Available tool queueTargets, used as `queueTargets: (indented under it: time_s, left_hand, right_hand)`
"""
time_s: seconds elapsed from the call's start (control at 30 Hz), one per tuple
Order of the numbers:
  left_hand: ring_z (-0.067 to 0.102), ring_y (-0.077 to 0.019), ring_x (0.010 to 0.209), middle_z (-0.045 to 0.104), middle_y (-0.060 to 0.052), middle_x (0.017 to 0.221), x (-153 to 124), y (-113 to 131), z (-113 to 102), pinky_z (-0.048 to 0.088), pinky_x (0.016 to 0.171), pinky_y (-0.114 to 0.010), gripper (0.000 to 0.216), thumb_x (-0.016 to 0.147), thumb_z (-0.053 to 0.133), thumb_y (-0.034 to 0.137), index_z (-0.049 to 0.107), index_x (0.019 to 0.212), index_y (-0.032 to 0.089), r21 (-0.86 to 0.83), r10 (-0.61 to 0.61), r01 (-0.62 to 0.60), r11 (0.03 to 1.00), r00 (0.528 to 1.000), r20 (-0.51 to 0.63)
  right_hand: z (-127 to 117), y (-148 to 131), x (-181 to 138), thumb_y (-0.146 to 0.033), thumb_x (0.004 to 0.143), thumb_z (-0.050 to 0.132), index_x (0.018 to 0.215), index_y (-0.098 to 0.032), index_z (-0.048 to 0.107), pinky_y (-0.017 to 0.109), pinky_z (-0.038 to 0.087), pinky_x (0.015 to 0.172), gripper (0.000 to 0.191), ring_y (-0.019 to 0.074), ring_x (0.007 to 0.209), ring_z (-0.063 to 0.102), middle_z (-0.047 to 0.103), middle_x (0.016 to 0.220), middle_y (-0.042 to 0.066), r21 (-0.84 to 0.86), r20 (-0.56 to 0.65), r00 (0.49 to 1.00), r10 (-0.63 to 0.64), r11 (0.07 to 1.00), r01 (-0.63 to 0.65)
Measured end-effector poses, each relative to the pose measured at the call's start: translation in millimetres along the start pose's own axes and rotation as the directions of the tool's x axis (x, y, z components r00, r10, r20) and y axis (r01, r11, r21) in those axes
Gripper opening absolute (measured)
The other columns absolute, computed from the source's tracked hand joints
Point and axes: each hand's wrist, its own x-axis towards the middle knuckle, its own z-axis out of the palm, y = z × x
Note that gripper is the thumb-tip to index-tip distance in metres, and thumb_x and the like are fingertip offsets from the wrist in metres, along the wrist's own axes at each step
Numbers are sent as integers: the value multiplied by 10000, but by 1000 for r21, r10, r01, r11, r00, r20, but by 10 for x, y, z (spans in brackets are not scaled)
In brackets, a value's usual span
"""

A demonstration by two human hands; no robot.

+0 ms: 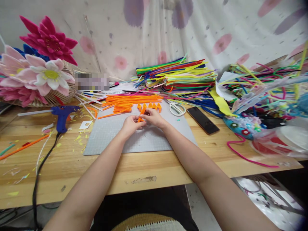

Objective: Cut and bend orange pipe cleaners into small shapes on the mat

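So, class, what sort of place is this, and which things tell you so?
Probably a home craft workbench: stacks of coloured pipe cleaners, a blue glue gun, a cutting mat and finished fabric flowers.

— What sort of place is this?
— A craft workbench, likely in a home. Stacked coloured pipe cleaners (176, 75) fill the wooden table's (144, 168) far edge.
— What else shows it?
— A blue glue gun (63, 115) near the left edge, scissors (176, 108) beside a grey cutting mat (144, 141), finished fuzzy flowers (38, 69) in the far left corner, a floral cloth (168, 29) behind.
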Motion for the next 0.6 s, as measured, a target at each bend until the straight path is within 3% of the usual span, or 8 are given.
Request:
queueTargets:
  time_s: [0.07,0.27,0.37,0.6]
  left_hand:
    - [570,-105,514,614,7,574,27,-51,20,457,537,-234,323,476,780,250,576,696,131,78,65,-59,995,995,-74]
    - [526,-92,479,615,20,588,75,-147,15,403,492,-211,281,504,752,243,575,704,153,232,182,-158,960,979,-89]
    - [548,-104,493,617,7,584,92,-166,17,436,509,-223,224,562,720,268,584,700,156,226,181,-144,963,972,-151]
    - [649,-183,697,681,-62,711,-3,-18,35,496,543,-256,212,655,670,336,635,725,139,110,133,-120,987,984,-116]
  right_hand:
    - [15,-14,2,-309,623,610,641,-151,527,230,319,549,180,87,582,420,505,601,-37,15,-3,1000,2,1000,-2]
    - [34,-59,-10,-308,614,630,634,-163,522,229,311,537,182,89,567,411,498,585,-37,18,-47,999,-6,1000,7]
    - [37,-53,-7,-311,623,627,619,-163,515,233,306,540,186,90,569,408,491,590,-34,-3,-41,999,-14,1000,13]
    - [-28,6,11,-311,619,639,598,-156,502,227,290,543,208,80,563,386,470,568,-45,22,-37,999,9,1000,-8]
